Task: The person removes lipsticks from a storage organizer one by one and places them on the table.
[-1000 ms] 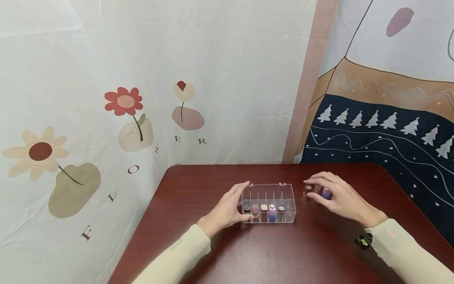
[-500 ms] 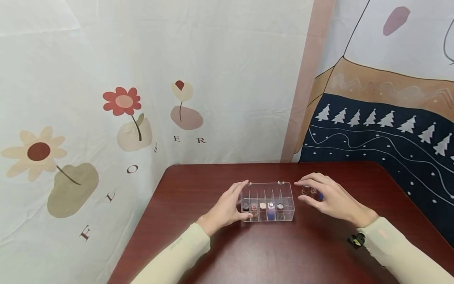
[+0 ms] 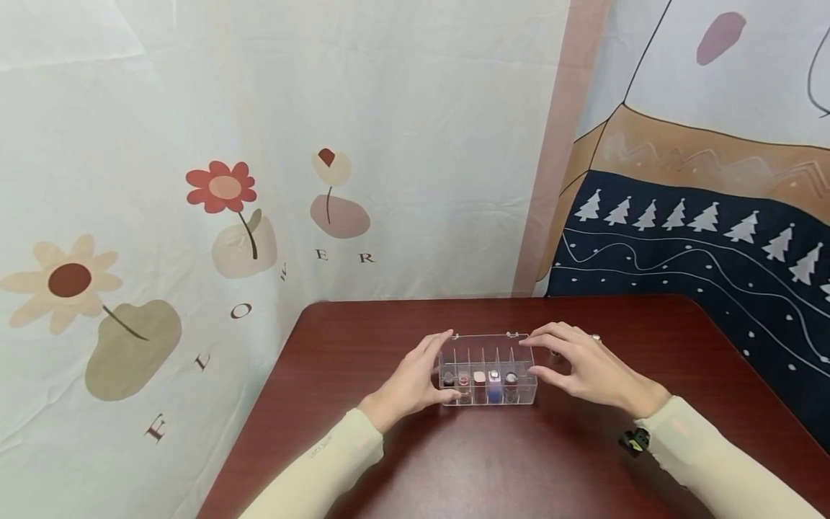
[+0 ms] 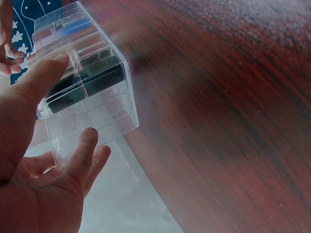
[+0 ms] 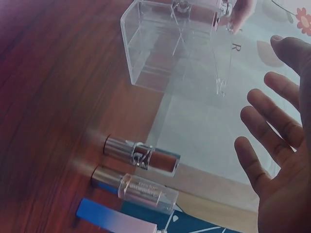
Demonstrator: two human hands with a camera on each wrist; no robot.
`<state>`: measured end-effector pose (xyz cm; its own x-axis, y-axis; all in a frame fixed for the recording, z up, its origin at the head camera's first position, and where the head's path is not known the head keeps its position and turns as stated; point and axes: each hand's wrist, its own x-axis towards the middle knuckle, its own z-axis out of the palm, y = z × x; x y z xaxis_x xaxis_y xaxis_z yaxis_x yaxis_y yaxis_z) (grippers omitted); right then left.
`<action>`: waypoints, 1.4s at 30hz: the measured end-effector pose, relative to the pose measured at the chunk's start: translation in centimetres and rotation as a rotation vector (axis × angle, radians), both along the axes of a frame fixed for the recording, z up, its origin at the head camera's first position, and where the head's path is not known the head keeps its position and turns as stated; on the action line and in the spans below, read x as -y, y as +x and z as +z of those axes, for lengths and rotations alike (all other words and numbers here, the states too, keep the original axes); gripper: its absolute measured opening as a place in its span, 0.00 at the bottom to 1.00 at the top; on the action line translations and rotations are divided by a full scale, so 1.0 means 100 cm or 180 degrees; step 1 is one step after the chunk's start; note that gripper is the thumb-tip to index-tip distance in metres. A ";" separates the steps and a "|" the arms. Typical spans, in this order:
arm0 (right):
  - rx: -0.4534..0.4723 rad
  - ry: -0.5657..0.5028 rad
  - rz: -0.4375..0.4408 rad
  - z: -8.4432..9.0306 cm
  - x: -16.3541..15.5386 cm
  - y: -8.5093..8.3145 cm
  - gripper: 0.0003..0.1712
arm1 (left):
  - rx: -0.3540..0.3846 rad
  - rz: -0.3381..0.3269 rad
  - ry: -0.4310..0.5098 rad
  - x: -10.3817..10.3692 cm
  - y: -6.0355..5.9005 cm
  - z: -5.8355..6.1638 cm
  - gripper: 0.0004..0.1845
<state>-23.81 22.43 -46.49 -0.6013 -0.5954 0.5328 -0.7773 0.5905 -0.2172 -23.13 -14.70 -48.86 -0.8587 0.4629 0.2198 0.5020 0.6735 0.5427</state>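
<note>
Head view: clear divided box (image 3: 488, 367) sits mid-table (image 3: 493, 461), lipsticks upright in its slots. Left hand (image 3: 415, 382) braces the box's left end, fingers straight. Right hand (image 3: 583, 367) hovers spread at the right end, holding nothing; three lipsticks (image 5: 141, 156) stand behind it.

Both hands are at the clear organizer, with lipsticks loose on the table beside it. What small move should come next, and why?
Probably steady the organizer with the left hand and send the empty, open right hand to the nearest loose lipstick: three lie outside, and the rightmost compartment looks free.
</note>
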 end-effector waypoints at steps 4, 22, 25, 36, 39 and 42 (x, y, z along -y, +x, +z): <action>0.0047 0.0049 0.0035 -0.002 0.005 0.000 0.31 | 0.0003 0.0007 -0.0011 0.001 0.000 0.000 0.63; 0.0213 0.0352 0.0250 -0.006 0.023 0.001 0.27 | -0.0020 -0.0056 0.0043 0.002 0.000 -0.001 0.63; 0.0204 0.0351 0.0305 -0.007 0.024 0.000 0.26 | -0.0029 -0.0050 0.0023 0.002 0.000 -0.001 0.63; 0.0225 0.0412 0.0522 -0.009 0.027 -0.007 0.22 | -0.0018 -0.0008 -0.0010 0.002 -0.001 -0.001 0.63; 0.0217 0.0451 0.0573 -0.008 0.027 -0.009 0.22 | -0.0001 0.0016 -0.0021 0.002 -0.001 -0.001 0.62; 0.0203 0.0496 0.0612 -0.008 0.028 -0.009 0.21 | 0.0017 0.0029 -0.0034 0.002 -0.001 -0.001 0.62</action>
